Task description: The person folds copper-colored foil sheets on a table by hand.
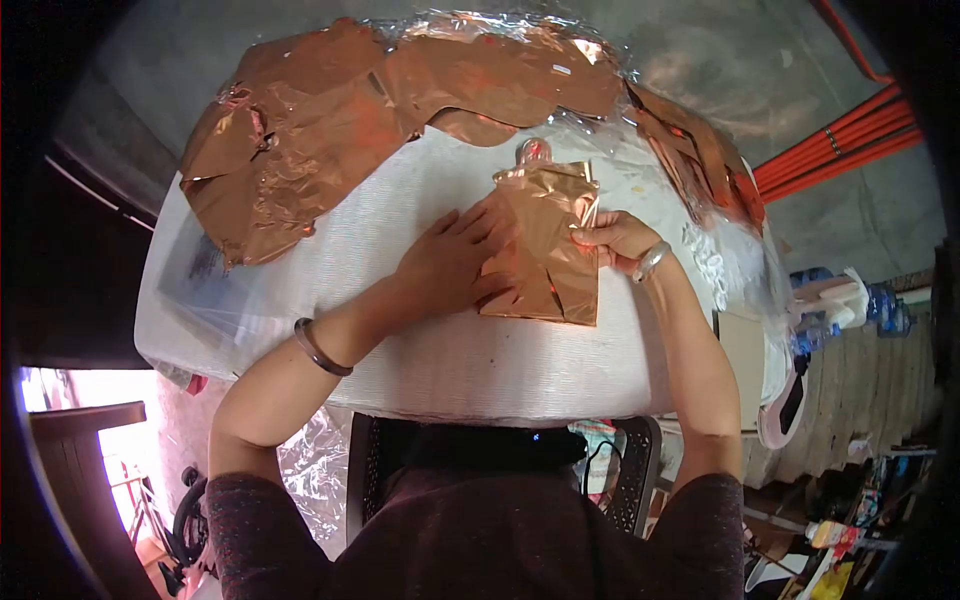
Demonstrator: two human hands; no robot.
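The left hand point(455, 262) flattens the light, crinkly copper foil pouch point(548, 250) on the counter point(450, 360) while the right hand point(612, 238) pinches its stiffer side edge.

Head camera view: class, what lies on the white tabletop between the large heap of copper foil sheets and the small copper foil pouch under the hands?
Bare white tabletop separates the foil heap from the pouch.

Copper foil pile point(330, 110) rims the white table point(420, 350) — red pipes point(840, 140) beyond.
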